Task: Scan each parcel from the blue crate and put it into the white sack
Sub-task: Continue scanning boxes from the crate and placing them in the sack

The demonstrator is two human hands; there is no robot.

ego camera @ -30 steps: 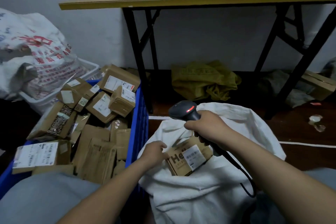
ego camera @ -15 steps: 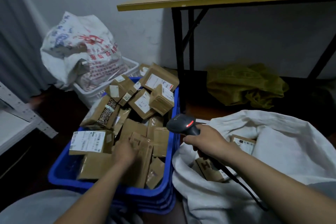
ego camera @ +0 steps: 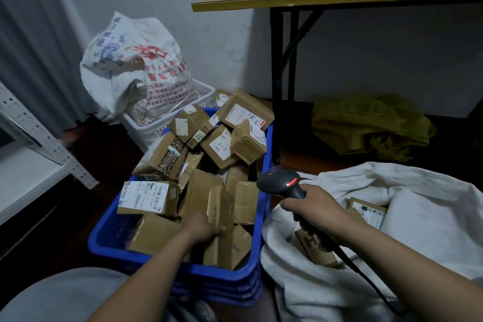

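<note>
Inside the blue crate (ego camera: 109, 243), the left hand (ego camera: 201, 227) is curling its fingers onto a flat cardboard parcel (ego camera: 222, 204) standing on edge. Just right of the crate, the right hand (ego camera: 313, 210) is gripping a plastic scanner (ego camera: 279, 181). Further right, the crumpled white sack (ego camera: 431, 230) is lying open.

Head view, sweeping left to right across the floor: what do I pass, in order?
Grey metal shelf → blue crate, left hand gripping a parcel in it → barcode scanner in the right hand → white sack.
</note>
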